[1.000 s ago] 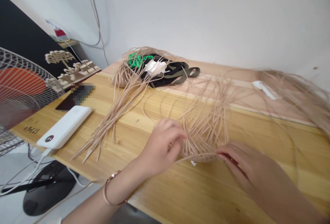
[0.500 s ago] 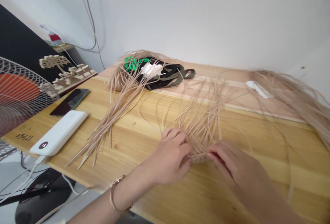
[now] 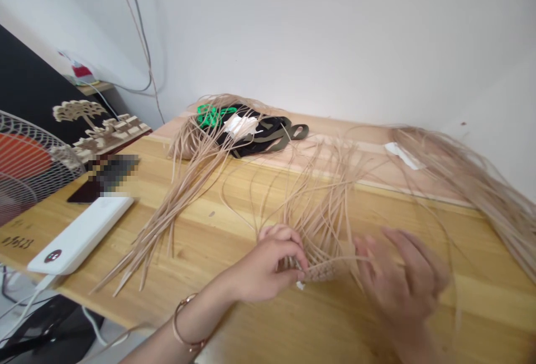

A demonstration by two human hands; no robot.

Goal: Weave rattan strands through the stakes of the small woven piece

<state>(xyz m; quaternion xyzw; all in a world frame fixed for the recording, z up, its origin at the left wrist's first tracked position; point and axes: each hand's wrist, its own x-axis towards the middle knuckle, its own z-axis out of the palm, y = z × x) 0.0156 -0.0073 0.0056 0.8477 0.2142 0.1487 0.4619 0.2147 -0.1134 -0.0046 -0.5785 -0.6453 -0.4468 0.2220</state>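
Note:
A small woven strip piece (image 3: pixel 321 271) lies just above the wooden table, with many long tan strips (image 3: pixel 330 213) fanning away from its far edge. My left hand (image 3: pixel 274 263) pinches its left end between thumb and fingers; a bracelet is on that wrist. To the right, my right hand (image 3: pixel 402 274) is blurred by motion. Thumb and index finger close on a single tan strip (image 3: pixel 345 258) that runs taut from the weave, while the other fingers are loosely spread. A tiny white bit (image 3: pixel 300 285) shows under the left fingertips.
A bundle of tan strips (image 3: pixel 167 216) lies left, beside a black strap pile (image 3: pixel 272 132) with green cord (image 3: pixel 211 115). More strips (image 3: pixel 469 180) lie far right. A white power bank (image 3: pixel 81 235), a phone (image 3: pixel 100 177) and a fan (image 3: pixel 33 157) are at the left.
My right hand has moved right, away from the weave, drawing one strip out with it. My left hand stays on the woven piece. The view has shifted slightly.

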